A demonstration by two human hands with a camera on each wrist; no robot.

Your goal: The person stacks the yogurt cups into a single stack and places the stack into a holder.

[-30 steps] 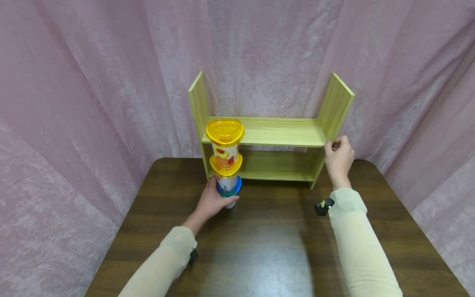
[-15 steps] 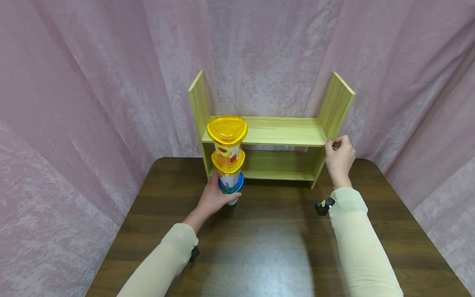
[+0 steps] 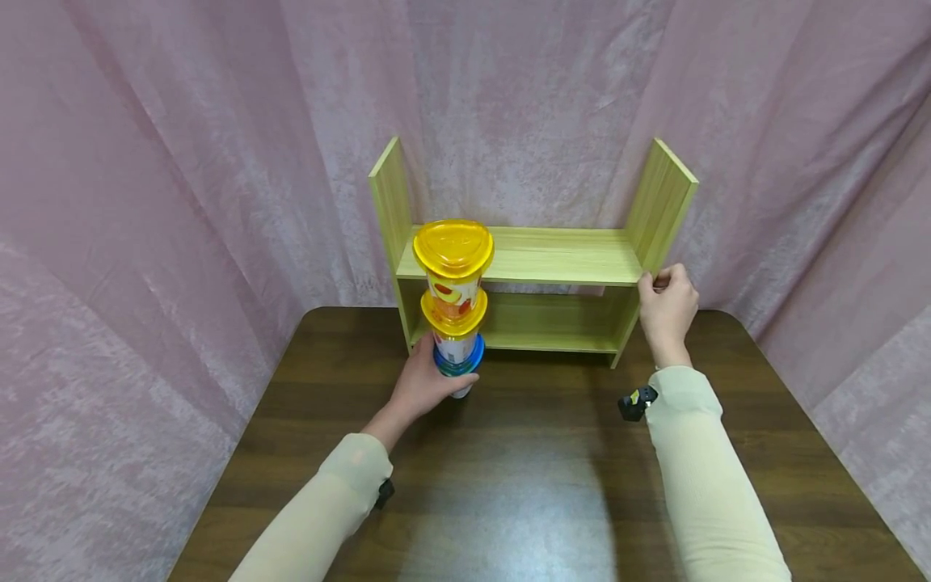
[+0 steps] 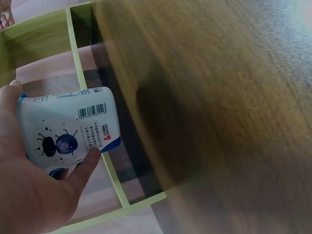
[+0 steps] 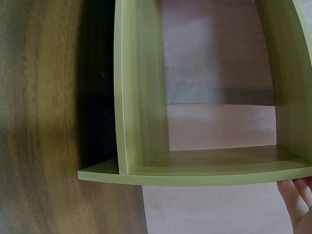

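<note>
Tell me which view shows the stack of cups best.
The head view: the whole stack of cups shows there, two yellow lids above a blue one, the left hand gripping the bottom cup. The left wrist view shows only that bottom cup's white side with a barcode. The right wrist view shows only the wooden shelf, no cups.

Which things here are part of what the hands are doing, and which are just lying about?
In use:
- left hand gripping stack of three lidded plastic cups
- right hand holding right side panel of light green wooden shelf

Just there:
- dark wooden table
- pink curtain
</note>
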